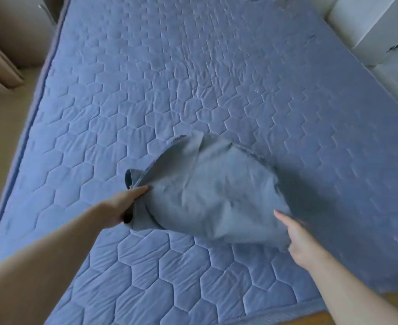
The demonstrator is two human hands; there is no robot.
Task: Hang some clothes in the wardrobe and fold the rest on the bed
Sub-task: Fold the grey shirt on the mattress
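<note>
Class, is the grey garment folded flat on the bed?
No; the left hand and right hand hold the grey garment loose and unfolded.

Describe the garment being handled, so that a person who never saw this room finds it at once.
Start from the large blue bed quilted in hexagons. On its near half, a plain grey garment is held between the left hand and right hand. It is the only smooth, unquilted cloth there, greyer than the bed.
</note>
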